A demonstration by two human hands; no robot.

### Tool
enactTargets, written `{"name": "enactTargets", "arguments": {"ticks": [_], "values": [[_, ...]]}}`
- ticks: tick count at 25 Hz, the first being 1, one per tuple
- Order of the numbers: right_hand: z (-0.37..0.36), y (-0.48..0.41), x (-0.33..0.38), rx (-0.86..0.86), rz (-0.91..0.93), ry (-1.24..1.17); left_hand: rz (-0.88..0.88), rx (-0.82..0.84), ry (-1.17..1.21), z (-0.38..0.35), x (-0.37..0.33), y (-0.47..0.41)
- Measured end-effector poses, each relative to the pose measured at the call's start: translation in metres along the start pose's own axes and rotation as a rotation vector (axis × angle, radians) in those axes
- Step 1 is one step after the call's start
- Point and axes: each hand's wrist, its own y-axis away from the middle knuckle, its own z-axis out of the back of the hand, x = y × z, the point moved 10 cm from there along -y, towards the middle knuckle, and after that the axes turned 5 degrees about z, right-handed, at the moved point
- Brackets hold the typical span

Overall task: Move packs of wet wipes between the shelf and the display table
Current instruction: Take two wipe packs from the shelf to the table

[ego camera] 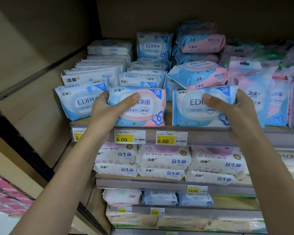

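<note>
- Left hand (107, 109): clamped on the pink pack (148, 116), thumb across its face, fingers hidden behind it; the pack stands upright at the front of the top shelf (210, 136).
- Right hand (236, 111): clamped on the blue pack (190, 112) in the same way; this pack also stands upright on the shelf front, just beside the pink one; your hands are well apart, one pack each.
- Risk, slip: each grip takes only one side of a soft, glossy wrapper; if you lift or tilt quickly, the free side may sag and the pack may slide out of your fingers.
- Risk, neighbours: the leaning pack (75, 102) sits close by your left hand, and the tilted 999 pack (199, 77) rests just behind the blue pack; removing either front pack may let these tip forward over the edge.
- Risk, snag: a low pull could drag a pack's bottom edge across the price tags (130, 136); lift clear of the rail first.
- Display table: not in view; you cannot tell from here which way the packs are travelling.
</note>
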Motion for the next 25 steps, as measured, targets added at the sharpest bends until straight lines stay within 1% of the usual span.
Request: {"name": "enactTargets", "arguments": {"ticks": [3, 5, 7, 10, 14, 18, 23, 25], "values": [[0.002, -0.001, 0.008, 0.016, -0.006, -0.010, -0.006, -0.064, 0.043, 0.008, -0.003, -0.001], [0.003, -0.001, 0.009, 0.026, -0.020, 0.006, -0.012, -0.070, 0.060, 0.010, -0.006, -0.001], [0.001, 0.003, 0.005, 0.042, -0.036, -0.009, 0.004, -0.038, 0.083, 0.008, -0.004, 0.000], [-0.005, 0.013, -0.007, 0.075, -0.098, -0.113, 0.028, 0.021, 0.083, 0.004, 0.004, 0.005], [-0.010, 0.021, -0.015, 0.067, -0.143, -0.147, 0.039, 0.030, 0.103, 0.005, 0.013, 0.010], [-0.006, 0.028, -0.017, 0.019, -0.171, -0.176, 0.058, 0.038, 0.148, 0.008, 0.021, 0.018], [-0.033, 0.051, -0.024, 0.104, -0.192, -0.212, 0.073, 0.005, 0.188, 0.037, 0.031, 0.045], [-0.051, 0.064, -0.034, 0.174, -0.201, -0.236, 0.077, -0.037, 0.192, 0.054, 0.039, 0.067]]}}
